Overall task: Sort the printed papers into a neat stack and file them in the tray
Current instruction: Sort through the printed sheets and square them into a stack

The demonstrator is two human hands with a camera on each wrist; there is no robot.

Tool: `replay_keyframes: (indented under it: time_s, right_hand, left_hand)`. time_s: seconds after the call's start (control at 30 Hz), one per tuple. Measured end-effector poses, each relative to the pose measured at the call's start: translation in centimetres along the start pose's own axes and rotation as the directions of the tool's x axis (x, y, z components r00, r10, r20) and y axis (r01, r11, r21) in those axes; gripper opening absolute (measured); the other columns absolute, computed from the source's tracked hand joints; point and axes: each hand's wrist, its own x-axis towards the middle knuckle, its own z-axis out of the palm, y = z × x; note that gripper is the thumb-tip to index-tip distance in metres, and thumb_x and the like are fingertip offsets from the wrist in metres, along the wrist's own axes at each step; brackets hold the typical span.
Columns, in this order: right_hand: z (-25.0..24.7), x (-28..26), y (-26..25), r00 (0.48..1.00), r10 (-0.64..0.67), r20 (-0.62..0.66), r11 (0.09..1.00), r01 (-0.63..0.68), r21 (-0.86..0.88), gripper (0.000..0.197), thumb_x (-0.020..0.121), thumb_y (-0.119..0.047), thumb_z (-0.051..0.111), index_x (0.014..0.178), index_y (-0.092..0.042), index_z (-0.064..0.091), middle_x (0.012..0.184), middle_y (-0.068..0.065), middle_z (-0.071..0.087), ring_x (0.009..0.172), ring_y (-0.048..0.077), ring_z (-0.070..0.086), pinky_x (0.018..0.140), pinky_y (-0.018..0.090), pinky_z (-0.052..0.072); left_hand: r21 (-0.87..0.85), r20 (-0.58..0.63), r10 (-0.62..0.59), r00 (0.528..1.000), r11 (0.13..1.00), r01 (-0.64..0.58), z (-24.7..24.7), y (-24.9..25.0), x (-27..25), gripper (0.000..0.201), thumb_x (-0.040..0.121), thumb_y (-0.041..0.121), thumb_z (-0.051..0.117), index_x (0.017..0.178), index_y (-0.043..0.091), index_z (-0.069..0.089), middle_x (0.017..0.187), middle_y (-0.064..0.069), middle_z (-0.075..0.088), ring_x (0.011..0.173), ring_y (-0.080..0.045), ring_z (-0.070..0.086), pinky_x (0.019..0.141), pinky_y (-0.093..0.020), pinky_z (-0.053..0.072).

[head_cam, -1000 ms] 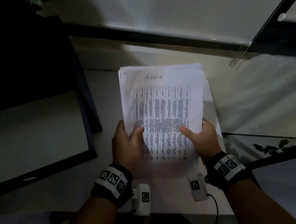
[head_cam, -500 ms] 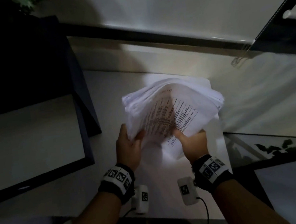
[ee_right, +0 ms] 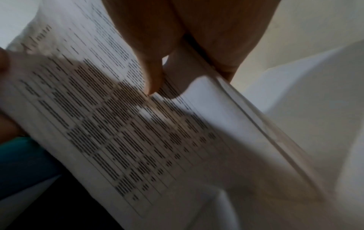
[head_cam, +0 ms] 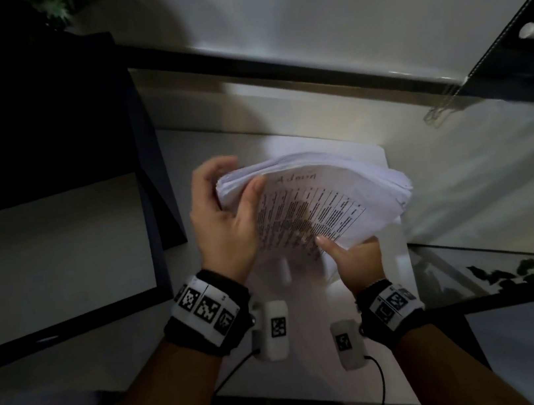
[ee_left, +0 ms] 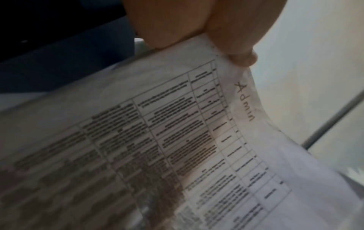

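2 hands, 1 paper stack (head_cam: pixel 321 201) | left hand (head_cam: pixel 223 219) grips its far-left corner | right hand (head_cam: pixel 353 255) pinches near edge | stack bowed, edges uneven, above desk (head_cam: pixel 108 357)

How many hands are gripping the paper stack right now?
2. The left hand grips the paper stack at its left end, thumb on the printed top sheet. The right hand holds the near edge, thumb on top. Fingers beneath are hidden.
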Motion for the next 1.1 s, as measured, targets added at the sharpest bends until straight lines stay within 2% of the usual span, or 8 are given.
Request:
replay_keyframes:
  time_s: [0.07, 0.2, 0.33, 0.53, 0.67, 0.83, 1.0, 1.1]
  right_hand:
    - [-0.2, 0.1, -1.7, 0.999, -0.045, 0.0, 0.993, 0.045, 0.107, 0.032, 0.071, 0.002, 0.084, 0.09, -0.02, 0.071, 0.083, -0.018, 0.071, 0.075, -0.014, 0.067, 0.068, 0.008, 0.053]
    - [-1.1, 1.4, -6.7, 0.973, -0.167, -0.162, 0.925, 0.212, 0.315, 0.037, 0.068, 0.003, 0.084, 0.094, -0.018, 0.068, 0.08, -0.02, 0.074, 0.08, -0.003, 0.071, 0.069, 0.015, 0.056]
    - [-1.4, 2.7, -10.3, 0.907, -0.275, -0.319, 0.859, 0.381, 0.343, 0.004, 0.084, -0.014, 0.067, 0.087, -0.011, 0.067, 0.072, -0.019, 0.068, 0.072, -0.01, 0.062, 0.071, 0.007, 0.046]
    - [-1.5, 3.5, -10.0, 0.906, -0.275, -0.322, 0.867, 0.378, 0.323, 0.006, 0.086, -0.015, 0.065, 0.084, -0.02, 0.067, 0.076, -0.012, 0.071, 0.078, 0.003, 0.066, 0.075, 0.02, 0.051]
    - [-2.0, 3.2, -8.1, 0.948, -0.279, -0.152, 0.889, 0.315, 0.332, 0.033, 0.07, -0.025, 0.086, 0.097, -0.02, 0.066, 0.092, -0.013, 0.073, 0.091, 0.012, 0.069, 0.083, 0.032, 0.056]
    - [-1.9, 3.0, -7.2, 0.955, -0.259, -0.144, 0.899, 0.292, 0.326, 0.025, 0.065, -0.005, 0.085, 0.082, -0.014, 0.069, 0.075, -0.017, 0.075, 0.074, 0.001, 0.071, 0.072, 0.02, 0.056]
    - [-0.5, 2.5, -2.6, 0.997, 0.008, 0.071, 0.972, -0.025, 0.233, 0.03, 0.069, 0.002, 0.084, 0.089, -0.018, 0.073, 0.086, -0.007, 0.078, 0.086, 0.008, 0.075, 0.08, 0.038, 0.062]
    - [0.3, 2.5, -1.6, 0.995, 0.093, 0.041, 0.973, -0.1, 0.207, 0.028, 0.071, -0.002, 0.085, 0.092, -0.017, 0.075, 0.091, -0.005, 0.077, 0.089, 0.009, 0.074, 0.085, 0.039, 0.061]
  left_hand:
    - [0.02, -0.008, 0.082, 0.997, 0.996, -0.082, -0.1, 0.3, 0.8, 0.045, 0.089, -0.001, 0.069, 0.127, 0.01, 0.047, 0.107, 0.03, 0.06, 0.091, 0.011, 0.061, 0.081, -0.008, 0.047]
    - [0.13, 0.081, 0.236, 0.969, 0.961, -0.245, -0.2, -0.9, 1.1, 0.026, 0.092, -0.001, 0.065, 0.117, 0.009, 0.066, 0.102, -0.009, 0.057, 0.093, -0.014, 0.059, 0.082, -0.028, 0.051]
    - [0.171, 0.059, 0.239, 0.969, 0.954, -0.245, 0.2, -1.2, 1.0, 0.013, 0.093, 0.007, 0.066, 0.096, -0.001, 0.075, 0.094, -0.014, 0.058, 0.088, -0.022, 0.059, 0.077, -0.031, 0.051]
    - [0.117, 0.039, 0.195, 0.98, 0.973, -0.198, 0.3, -0.8, 1.7, 0.01, 0.09, 0.006, 0.069, 0.099, 0.001, 0.07, 0.096, -0.015, 0.062, 0.091, -0.012, 0.061, 0.081, -0.019, 0.049]
    - [-0.003, -0.016, 0.025, 1.0, 1.0, -0.025, 0.8, -0.5, 1.4, 0.055, 0.083, -0.004, 0.073, 0.128, -0.015, 0.044, 0.106, 0.017, 0.061, 0.096, 0.021, 0.058, 0.083, -0.003, 0.046]
    - [-0.063, -0.012, -0.126, 0.992, 0.99, 0.125, 0.3, -2.0, 0.9, 0.038, 0.081, 0.003, 0.077, 0.102, 0.017, 0.049, 0.092, 0.006, 0.056, 0.078, 0.01, 0.059, 0.073, -0.01, 0.048]
    - [0.051, 0.12, -0.414, 0.902, 0.91, 0.411, -0.1, -6.1, -1.8, 0.034, 0.084, 0.004, 0.075, 0.116, 0.003, 0.063, 0.103, 0.003, 0.071, 0.095, 0.0, 0.071, 0.087, -0.038, 0.061]
    - [0.091, 0.13, -0.451, 0.883, 0.892, 0.442, 0.0, -6.5, -2.4, 0.03, 0.087, 0.013, 0.074, 0.116, 0.007, 0.068, 0.103, 0.009, 0.073, 0.097, 0.006, 0.07, 0.091, -0.033, 0.06]
